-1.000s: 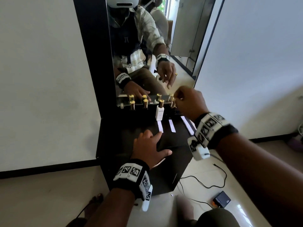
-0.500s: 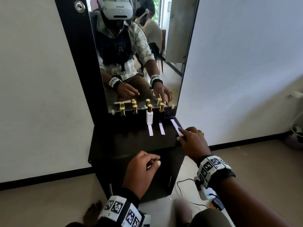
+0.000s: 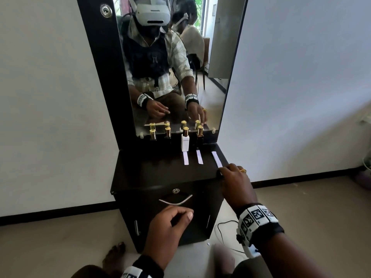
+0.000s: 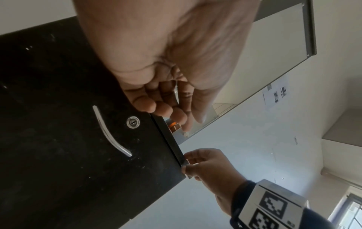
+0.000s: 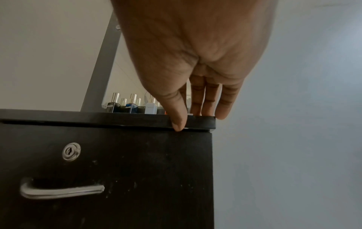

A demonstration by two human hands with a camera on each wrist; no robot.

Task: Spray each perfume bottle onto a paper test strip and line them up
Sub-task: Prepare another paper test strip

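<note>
Four bottles: a row stands at the far edge of the counter [image 3: 152, 173] against the mirror [image 3: 212, 57]: a dark bottle at far left [image 3: 153, 135], a second dark bottle [image 3: 167, 133], the white bottle [image 3: 185, 140] and a dark bottle at right [image 3: 200, 135], all upright with gold caps on.
Strips laid: three white paper strips on the right half of the counter; the left strip [image 3: 186, 158] lies just near of the white bottle, the middle strip [image 3: 199, 156] just near of the right dark bottle, and the right strip [image 3: 216, 159] runs slanted toward the near right corner with no bottle behind it.
Right hand: the right hand [image 3: 235, 183] sits at that corner, fingers [image 5: 205, 99] fairly straight on the counter top and thumb down the front edge; it appears to pinch the near end of the right strip.
Left hand: the left hand [image 3: 166, 231] hangs in front of the cabinet drawer [image 3: 140, 199], fingers loosely curled; a thin pale sliver shows inside them in the left wrist view, but whether it is a strip I cannot tell.
Done, by my reading: at least two strips look placed under their bottles; whether they carry scent cannot be seen.
Left: the two dark bottles at left have no strip in front, and the slanted strip needs straightening into line.
</note>
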